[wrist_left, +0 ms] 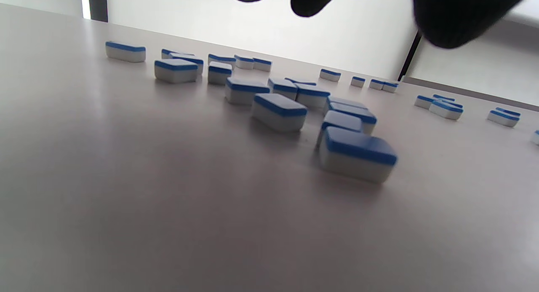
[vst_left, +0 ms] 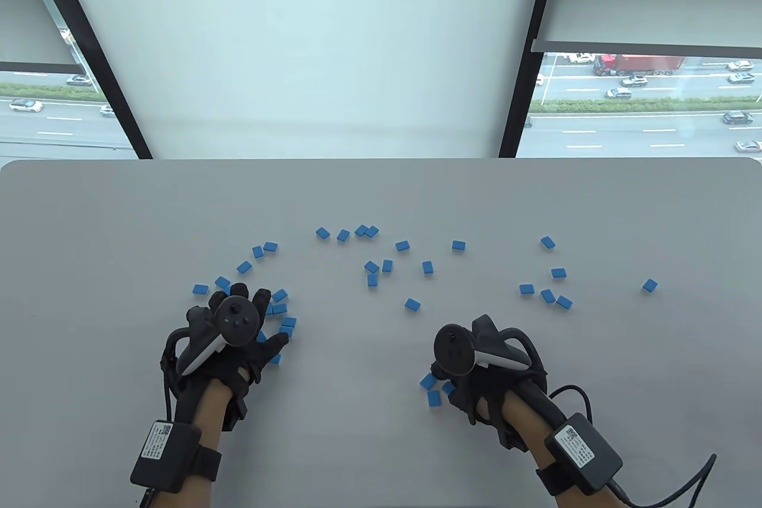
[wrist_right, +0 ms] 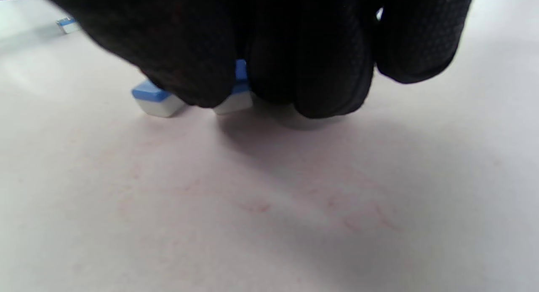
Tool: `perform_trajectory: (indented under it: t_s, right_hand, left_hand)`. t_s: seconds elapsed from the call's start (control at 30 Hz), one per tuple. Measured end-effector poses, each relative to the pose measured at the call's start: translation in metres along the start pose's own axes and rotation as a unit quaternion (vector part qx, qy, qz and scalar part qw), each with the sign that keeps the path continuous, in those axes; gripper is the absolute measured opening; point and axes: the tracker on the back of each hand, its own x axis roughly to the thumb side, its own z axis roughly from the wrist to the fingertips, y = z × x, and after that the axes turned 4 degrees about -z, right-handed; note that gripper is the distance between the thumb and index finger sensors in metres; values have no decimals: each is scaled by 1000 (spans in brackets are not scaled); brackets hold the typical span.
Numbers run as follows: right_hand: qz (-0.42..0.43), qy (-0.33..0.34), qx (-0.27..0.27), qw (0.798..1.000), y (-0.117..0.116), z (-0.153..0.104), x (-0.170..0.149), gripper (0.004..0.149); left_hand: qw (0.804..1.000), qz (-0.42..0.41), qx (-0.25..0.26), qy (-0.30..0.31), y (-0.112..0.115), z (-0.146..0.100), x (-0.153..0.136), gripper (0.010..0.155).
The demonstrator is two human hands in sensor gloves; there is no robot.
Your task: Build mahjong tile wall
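Lots of small blue tiles (vst_left: 408, 305) lie flat and spread out on the grey worktop (vst_left: 381, 448). Their blue backs face up and their white sides show in the left wrist view. No two are stacked and no row has been made, so the wall looks not yet started. This seems to be the gathering step.

The left hand (vst_left: 229, 347) is at the lower left of the table view. Its fingers are spread wide and flat, so its grip is open. It sits over a bunch of tiles (vst_left: 280, 308) that ring its fingertips. In the left wrist view the fingertips (wrist_left: 454, 18) hang above the worktop and do not touch the nearest tile (wrist_left: 356, 154).

The right hand (vst_left: 476, 374) is at the lower middle of the table view. Its fingers (wrist_right: 320, 64) are curled down tight onto the worktop. Three tiles (vst_left: 433, 390) sit just beside it on its left side. In the right wrist view two of them (wrist_right: 153, 99) peek out from behind the fingers. I cannot tell if the hand pinches one or only pushes against them.

More tiles sit far off at the right side of the frame, and one tile (vst_left: 649, 286) is all alone there.

Next, the hands likely need to pull the tiles close together, turn them the same way and line them up side by side. Gentle pushing should help, because the tiles look smooth and may slide away.
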Motion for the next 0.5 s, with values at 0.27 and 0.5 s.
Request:
perform_trajectory:
  t_s: [0.27,0.5]
  right_hand:
    - [-53,-10,-15,998,-4,5,15,62]
    - [-39,-13,-65,997,3,5,11,62]
  left_hand:
    - [1000,0,0,0,0,0,0,86]
    - [1000,1,0,0,0,0,0,86]
